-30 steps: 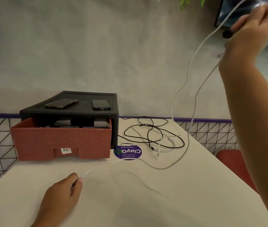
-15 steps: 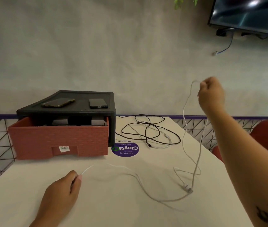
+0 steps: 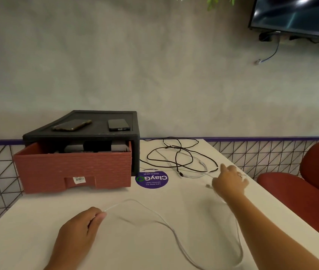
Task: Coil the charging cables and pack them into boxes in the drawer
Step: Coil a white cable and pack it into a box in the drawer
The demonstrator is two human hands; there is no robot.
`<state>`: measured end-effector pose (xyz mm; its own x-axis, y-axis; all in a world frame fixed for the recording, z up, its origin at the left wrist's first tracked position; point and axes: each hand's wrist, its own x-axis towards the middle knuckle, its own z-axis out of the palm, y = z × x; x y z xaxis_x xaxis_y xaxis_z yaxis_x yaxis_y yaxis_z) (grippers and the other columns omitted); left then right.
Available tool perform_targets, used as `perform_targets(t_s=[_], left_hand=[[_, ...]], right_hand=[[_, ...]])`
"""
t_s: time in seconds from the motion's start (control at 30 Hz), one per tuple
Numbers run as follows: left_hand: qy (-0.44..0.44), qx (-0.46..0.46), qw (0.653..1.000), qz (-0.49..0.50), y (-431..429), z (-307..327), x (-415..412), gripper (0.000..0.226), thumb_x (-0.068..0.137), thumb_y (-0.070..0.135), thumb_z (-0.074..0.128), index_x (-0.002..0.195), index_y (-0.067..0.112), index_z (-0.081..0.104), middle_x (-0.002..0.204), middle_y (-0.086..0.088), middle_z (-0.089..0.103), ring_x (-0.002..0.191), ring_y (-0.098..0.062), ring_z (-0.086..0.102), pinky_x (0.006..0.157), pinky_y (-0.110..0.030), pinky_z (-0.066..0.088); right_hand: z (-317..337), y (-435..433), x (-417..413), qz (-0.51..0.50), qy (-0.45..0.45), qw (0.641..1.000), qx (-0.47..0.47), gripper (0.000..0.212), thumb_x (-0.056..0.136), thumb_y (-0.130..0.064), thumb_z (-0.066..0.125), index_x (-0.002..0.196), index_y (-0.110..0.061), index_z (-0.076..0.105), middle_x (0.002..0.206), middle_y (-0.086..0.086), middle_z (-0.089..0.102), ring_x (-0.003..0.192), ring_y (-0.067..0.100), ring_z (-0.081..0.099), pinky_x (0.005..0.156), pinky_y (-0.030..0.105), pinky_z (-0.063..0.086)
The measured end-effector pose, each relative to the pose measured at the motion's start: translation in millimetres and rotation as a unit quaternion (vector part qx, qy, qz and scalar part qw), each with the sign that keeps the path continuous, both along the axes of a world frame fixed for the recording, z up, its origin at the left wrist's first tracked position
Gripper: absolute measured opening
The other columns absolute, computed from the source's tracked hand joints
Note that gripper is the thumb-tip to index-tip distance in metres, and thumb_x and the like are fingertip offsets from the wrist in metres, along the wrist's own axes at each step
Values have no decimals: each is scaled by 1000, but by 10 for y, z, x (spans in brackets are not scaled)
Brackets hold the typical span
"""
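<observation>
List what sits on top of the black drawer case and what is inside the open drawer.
Two phones lie flat on the case. Inside the red drawer, dark box tops show above the front wall; their contents and the drawer floor are hidden.

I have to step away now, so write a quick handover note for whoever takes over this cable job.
Left hand: pinching one end of the white cable.
Right hand: low over the table, by that cable's far end; grip unclear.
Cable lies uncoiled across the table.
Black cable and another white one sit tangled beside the open red drawer.
Done: nothing coiled.
Left: coil all, box them in the drawer.
</observation>
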<state>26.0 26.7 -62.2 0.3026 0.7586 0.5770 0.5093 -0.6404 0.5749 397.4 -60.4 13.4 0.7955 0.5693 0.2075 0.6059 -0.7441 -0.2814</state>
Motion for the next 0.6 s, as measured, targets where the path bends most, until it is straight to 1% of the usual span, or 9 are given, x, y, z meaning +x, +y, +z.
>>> perform_targets(t_s=[0.1, 0.17, 0.23, 0.33, 0.4, 0.47, 0.5, 0.53, 0.6], left_hand=[[-4, -28, 999, -23, -58, 30, 109, 25, 80, 55, 43, 72, 33, 50, 54, 5, 47, 54, -10, 44, 54, -19, 36], [-18, -53, 998, -38, -94, 74, 220, 31, 77, 56, 45, 69, 26, 47, 48, 6, 40, 49, -9, 39, 49, -19, 31], [-34, -66, 997, -37, -142, 163, 338, 39, 83, 48, 54, 61, 18, 41, 45, 7, 33, 46, -9, 33, 46, -19, 27], [-166, -174, 970, -24, -200, 404, 527, 48, 90, 25, 59, 53, 17, 31, 44, 7, 26, 42, -7, 25, 46, -23, 27], [-359, -327, 873, -47, -158, 565, 603, 46, 94, 20, 52, 54, 16, 30, 39, 7, 24, 33, -6, 22, 42, -22, 27], [-527, -449, 709, -133, -73, 687, 650, 46, 95, 25, 47, 52, 18, 31, 36, 7, 20, 28, -6, 19, 34, -17, 22], [-575, -477, 644, -165, -25, 716, 676, 47, 95, 29, 44, 50, 18, 34, 36, 7, 19, 27, -6, 18, 32, -16, 20], [-608, -487, 598, -187, 12, 730, 713, 48, 95, 32, 42, 50, 18, 37, 36, 7, 20, 27, -6, 18, 30, -17, 19], [-650, -484, 548, -205, 63, 720, 801, 42, 96, 33, 39, 57, 17, 43, 36, 7, 21, 27, -6, 16, 29, -17, 18]], right_hand=[[21, 95, -534, 139, 17, 986, 87, 48, 90, -27, 49, 137, -19, 42, 139, 7, 42, 125, 26, 43, 103, 37, 32], [30, 117, -1001, 305, 153, 932, 121, 39, 93, -30, 53, 129, -18, 54, 135, 2, 51, 119, 18, 50, 99, 27, 36], [-20, 129, -1424, 431, 232, 868, 81, 34, 92, -36, 54, 121, -20, 61, 129, -4, 58, 111, 12, 54, 95, 23, 39], [-159, 241, -1698, 464, 141, 871, 81, 26, 95, -35, 50, 110, -21, 66, 112, -2, 66, 101, 16, 58, 86, 28, 43], [-177, 292, -1711, 422, 107, 891, 128, 23, 96, -31, 47, 103, -18, 66, 101, 1, 68, 91, 19, 58, 77, 29, 43], [-175, 324, -1676, 392, 81, 899, 179, 24, 97, -31, 46, 103, -18, 65, 100, 3, 67, 89, 21, 57, 74, 28, 41], [-183, 345, -1659, 386, 75, 898, 195, 24, 97, -31, 45, 104, -19, 65, 101, 3, 67, 90, 22, 57, 73, 28, 40], [-192, 371, -1648, 382, 77, 899, 200, 25, 98, -31, 44, 105, -19, 65, 101, 5, 67, 91, 23, 57, 72, 27, 39], [-232, 438, -1637, 370, 104, 906, 178, 25, 98, -28, 43, 107, -18, 64, 99, 6, 67, 89, 24, 57, 70, 27, 38]])
